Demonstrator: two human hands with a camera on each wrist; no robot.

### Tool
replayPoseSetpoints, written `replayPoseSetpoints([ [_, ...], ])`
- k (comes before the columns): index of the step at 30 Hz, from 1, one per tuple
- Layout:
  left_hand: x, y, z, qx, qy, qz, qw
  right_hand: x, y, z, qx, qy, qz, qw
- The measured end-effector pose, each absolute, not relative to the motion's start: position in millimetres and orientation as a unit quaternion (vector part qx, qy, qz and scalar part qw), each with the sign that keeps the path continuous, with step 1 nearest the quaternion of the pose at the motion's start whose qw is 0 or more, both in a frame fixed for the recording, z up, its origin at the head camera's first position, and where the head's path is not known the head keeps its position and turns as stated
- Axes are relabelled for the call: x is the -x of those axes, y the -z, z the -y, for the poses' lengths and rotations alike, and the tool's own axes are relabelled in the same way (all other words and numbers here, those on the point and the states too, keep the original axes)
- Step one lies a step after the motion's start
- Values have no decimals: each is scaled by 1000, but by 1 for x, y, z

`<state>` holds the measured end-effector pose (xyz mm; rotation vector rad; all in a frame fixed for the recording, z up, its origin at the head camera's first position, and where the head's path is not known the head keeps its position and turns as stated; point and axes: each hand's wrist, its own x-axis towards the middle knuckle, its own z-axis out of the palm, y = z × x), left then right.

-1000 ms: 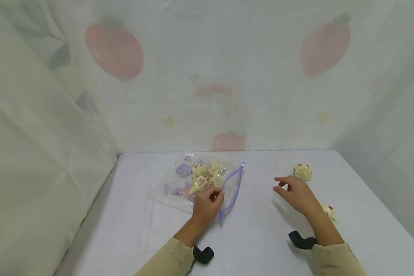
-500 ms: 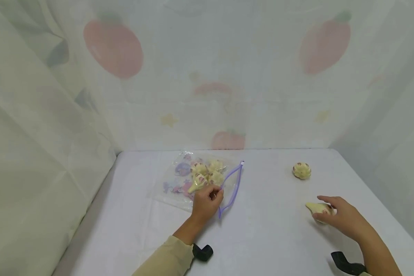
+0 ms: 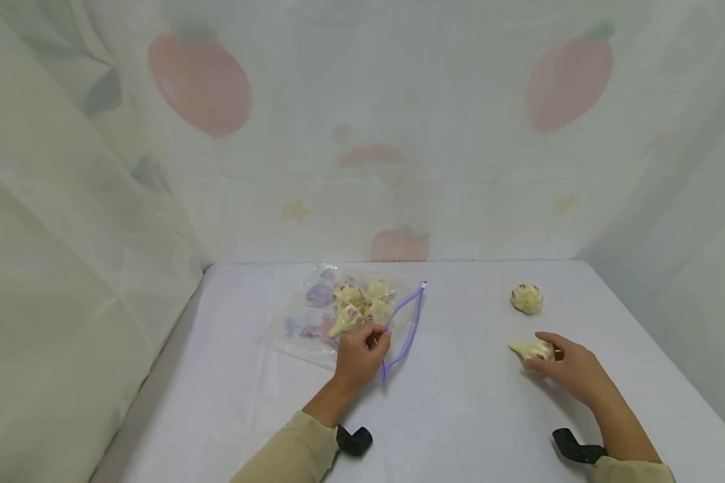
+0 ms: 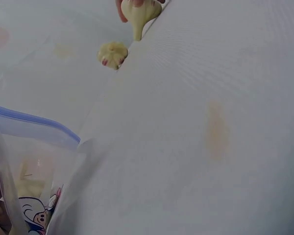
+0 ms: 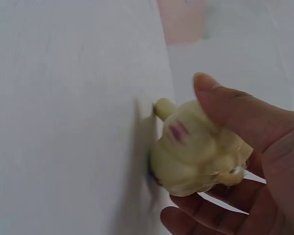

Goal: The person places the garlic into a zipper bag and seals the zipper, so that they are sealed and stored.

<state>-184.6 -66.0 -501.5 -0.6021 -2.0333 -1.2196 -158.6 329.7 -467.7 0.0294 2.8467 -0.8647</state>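
My right hand (image 3: 570, 369) grips a garlic bulb (image 3: 534, 349), pale yellow with purple streaks, its stem pointing left. In the right wrist view the thumb lies over the garlic bulb (image 5: 186, 152) and the fingers curl under it. My left hand (image 3: 362, 355) pinches the edge of a clear zip bag (image 3: 302, 349) by its purple zip strip (image 3: 412, 335); the mouth gapes toward the right. Inside the bag lie several garlic bulbs (image 3: 349, 315), seen through printed plastic. Another garlic bulb (image 3: 527, 298) sits on the table, beyond my right hand.
A white cloth covers the table (image 3: 459, 416). Behind it hangs a pale curtain (image 3: 459, 168) with fruit prints, and more cloth closes in the left and right sides. Black curved pieces (image 3: 354, 441) stick out at both wrists.
My right hand first moved right and toward me to the nearer garlic bulb, took hold of it, and has now shifted left with it. The left hand stays at the bag's edge.
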Motion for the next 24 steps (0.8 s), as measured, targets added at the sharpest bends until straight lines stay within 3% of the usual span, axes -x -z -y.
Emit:
replayPoseSetpoints([
  [14,185,502,65,233,473,779,338,210,485,-264,7,417,-905,80],
  [24,183,504,64,240,479,778,329,219,488,-233,-5,488,-868,88],
])
